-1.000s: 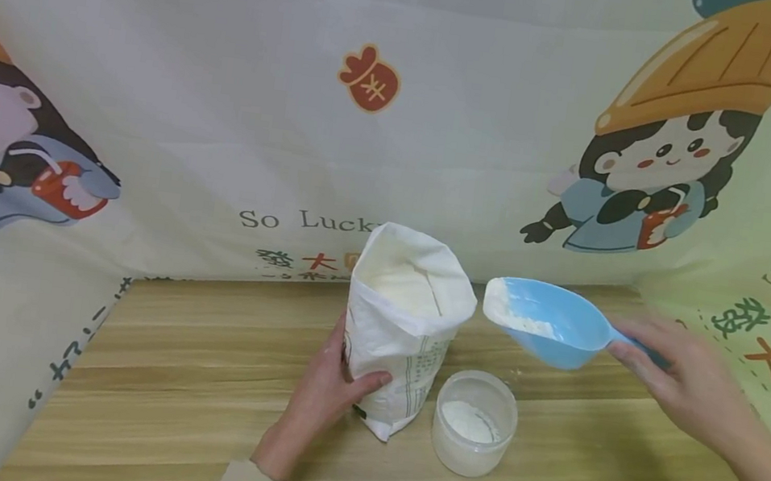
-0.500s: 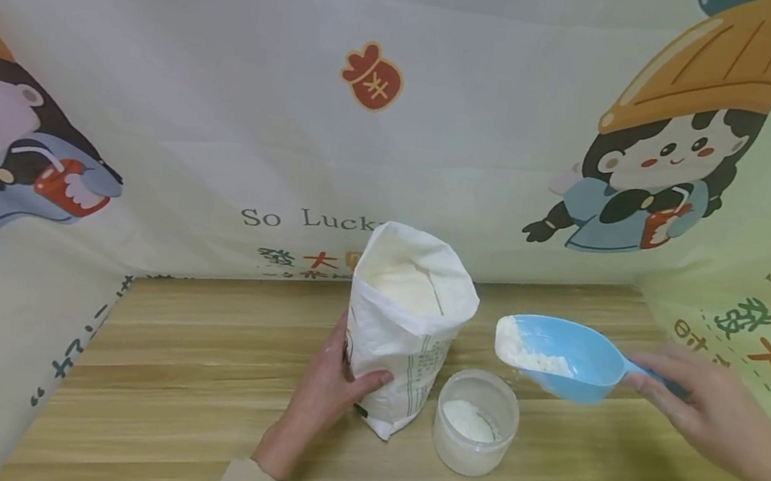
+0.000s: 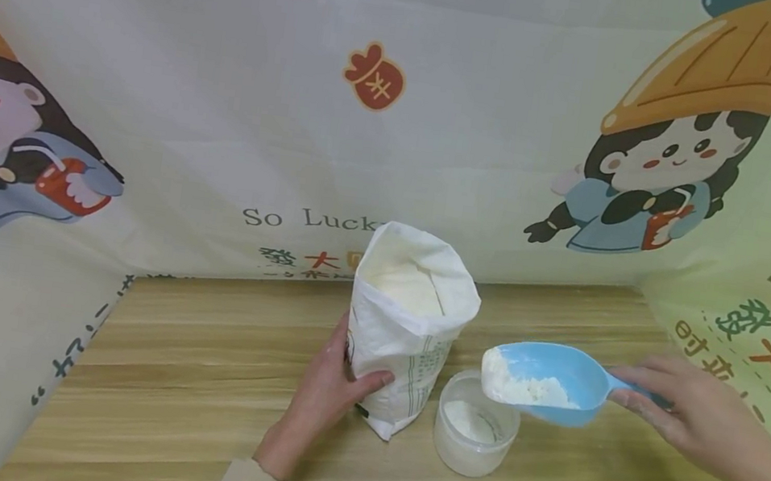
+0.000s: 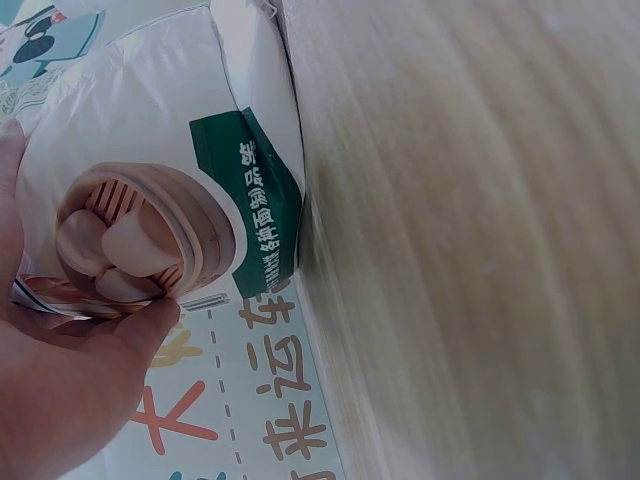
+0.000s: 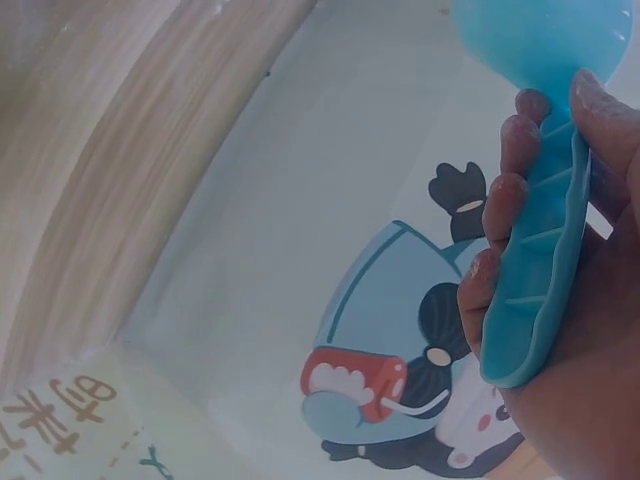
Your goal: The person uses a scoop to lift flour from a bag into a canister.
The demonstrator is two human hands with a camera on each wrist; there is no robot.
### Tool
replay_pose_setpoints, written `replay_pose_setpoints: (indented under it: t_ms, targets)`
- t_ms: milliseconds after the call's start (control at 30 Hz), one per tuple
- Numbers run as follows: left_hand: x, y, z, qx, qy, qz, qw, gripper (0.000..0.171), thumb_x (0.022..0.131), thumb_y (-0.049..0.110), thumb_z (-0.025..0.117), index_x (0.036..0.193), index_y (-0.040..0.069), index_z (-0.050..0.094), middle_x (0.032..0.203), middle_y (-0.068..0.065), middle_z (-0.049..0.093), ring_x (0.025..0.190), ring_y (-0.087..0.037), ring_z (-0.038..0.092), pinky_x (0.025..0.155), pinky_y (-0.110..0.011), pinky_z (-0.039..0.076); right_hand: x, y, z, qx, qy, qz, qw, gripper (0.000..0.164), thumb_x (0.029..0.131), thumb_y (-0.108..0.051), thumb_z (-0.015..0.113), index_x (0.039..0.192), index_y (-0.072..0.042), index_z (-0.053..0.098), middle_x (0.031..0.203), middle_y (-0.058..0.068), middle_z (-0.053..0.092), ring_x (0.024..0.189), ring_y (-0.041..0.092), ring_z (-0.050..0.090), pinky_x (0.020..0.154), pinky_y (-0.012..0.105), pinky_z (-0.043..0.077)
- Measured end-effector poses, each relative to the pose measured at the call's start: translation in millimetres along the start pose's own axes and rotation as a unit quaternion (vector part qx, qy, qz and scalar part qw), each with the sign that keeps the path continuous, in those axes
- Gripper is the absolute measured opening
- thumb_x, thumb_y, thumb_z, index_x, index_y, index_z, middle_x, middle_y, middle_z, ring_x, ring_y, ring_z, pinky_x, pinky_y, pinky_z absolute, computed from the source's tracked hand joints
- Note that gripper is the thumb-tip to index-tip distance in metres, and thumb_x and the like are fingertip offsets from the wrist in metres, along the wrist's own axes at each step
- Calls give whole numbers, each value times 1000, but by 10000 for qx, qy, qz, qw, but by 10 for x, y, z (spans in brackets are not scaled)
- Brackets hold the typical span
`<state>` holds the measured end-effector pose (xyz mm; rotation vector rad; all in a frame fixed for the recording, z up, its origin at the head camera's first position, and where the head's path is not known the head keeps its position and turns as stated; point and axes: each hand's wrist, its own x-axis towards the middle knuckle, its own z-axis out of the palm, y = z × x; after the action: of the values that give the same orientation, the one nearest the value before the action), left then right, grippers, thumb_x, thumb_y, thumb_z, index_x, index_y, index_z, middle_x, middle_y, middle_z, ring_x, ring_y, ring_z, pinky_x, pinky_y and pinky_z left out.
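My left hand (image 3: 331, 386) grips the lower side of an open white flour bag (image 3: 385, 354), thumb in front and fingers at its side. The bag stands upright with pale powder showing in its mouth; its printed side shows buns in a steamer (image 4: 145, 232). In my right hand (image 3: 693, 403) is the handle of a blue scoop (image 3: 562, 369), with fingers wrapped round it in the right wrist view (image 5: 535, 260). White flour (image 3: 520, 384) lies toward the scoop's tip. The scoop overlaps the back rim of a clear round tub (image 3: 470, 455), which has some flour at its bottom.
The wood-grain tabletop (image 3: 194, 362) carries the bag and the tub side by side. A printed cloth (image 3: 244, 92) with cartoon figures hangs behind the table and along both sides.
My right hand has lowered the scoop from beside the bag's mouth, first out to the right, then back left over the tub's rim. My left hand and the bag stay put.
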<state>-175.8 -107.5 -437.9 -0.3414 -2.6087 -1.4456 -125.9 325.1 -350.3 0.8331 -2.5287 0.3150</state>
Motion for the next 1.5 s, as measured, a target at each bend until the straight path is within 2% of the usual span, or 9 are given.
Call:
replay_pose_setpoints:
  t_ms: [300, 500, 600, 900, 1167, 1267, 1367, 1433, 1500]
  targets:
    - [3, -3, -1, -58, -28, 18, 10000, 110, 81, 32, 91, 165, 18, 21, 150, -16, 52, 135, -34, 52, 113, -55, 41, 127, -65, -51, -410, -121, -551, 9976, 20, 87, -34, 81, 104, -23, 81, 90, -15, 68, 79, 10, 62, 63, 35, 55]
    - [0, 0, -1, -32, -24, 0, 10000, 110, 82, 32, 90, 165, 18, 20, 152, -16, 50, 137, -35, 51, 113, -56, 40, 217, -92, -71, -612, 6, -914, 9939, 49, 102, -58, 51, 103, -20, 82, 82, -16, 61, 71, 7, 53, 56, 30, 48]
    - [-3, 1, 0, -7, -20, -2, 10000, 110, 82, 33, 90, 165, 17, 20, 152, -17, 50, 137, -36, 51, 113, -56, 41, 265, -103, -83, -636, 48, -1084, 9921, 54, 105, -59, 43, 101, -22, 81, 80, -19, 56, 71, 5, 50, 56, 29, 46]
    - [-5, -1, -2, -4, -20, -16, 10000, 110, 82, 32, 90, 165, 15, 19, 154, -19, 48, 138, -37, 50, 114, -56, 40, 412, -247, -132, -1048, -11, -1359, 9852, 69, 108, -59, 17, 90, -24, 73, 81, -10, 61, 78, 20, 62, 69, 46, 55]
    - [-1, -1, -1, 2, -1, 43, 10000, 109, 82, 31, 90, 164, 13, 21, 153, -20, 49, 137, -38, 50, 113, -57, 41, 555, -368, -186, -1520, -179, -1797, 9717, 75, 110, -52, 8, 90, -20, 72, 80, -4, 61, 74, 21, 60, 63, 42, 53]
    - [-1, 2, -1, 11, -6, 18, 10000, 109, 81, 31, 90, 164, 14, 21, 152, -19, 51, 136, -37, 51, 113, -56, 41, 608, -418, -207, -1691, -240, -2009, 9646, 48, 109, -48, 40, 88, -18, 71, 77, -2, 59, 73, 22, 58, 63, 41, 52]
    - [0, 10, -1, 11, -12, -22, 10000, 109, 81, 31, 90, 164, 14, 22, 151, -18, 52, 136, -36, 51, 113, -55, 41, 658, -483, -233, -1850, -339, -2072, 9600, 20, 88, -36, 77, 85, -17, 70, 76, -3, 57, 72, 21, 55, 63, 38, 48]
    - [1, 15, -2, 15, -17, -36, 10000, 108, 81, 30, 90, 164, 14, 23, 150, -18, 52, 136, -36, 52, 113, -55, 42, 691, -532, -247, -1962, -416, -2074, 9575, 27, 73, -30, 90, 83, -17, 69, 74, -4, 56, 70, 19, 53, 61, 36, 44]
    - [1, 18, -2, 14, -16, -24, 10000, 107, 82, 30, 90, 164, 13, 23, 150, -19, 52, 136, -36, 52, 112, -55, 42, 727, -576, -252, -2074, -481, -2076, 9548, 30, 69, -30, 94, 80, -18, 69, 73, -4, 55, 68, 18, 52, 60, 33, 41]
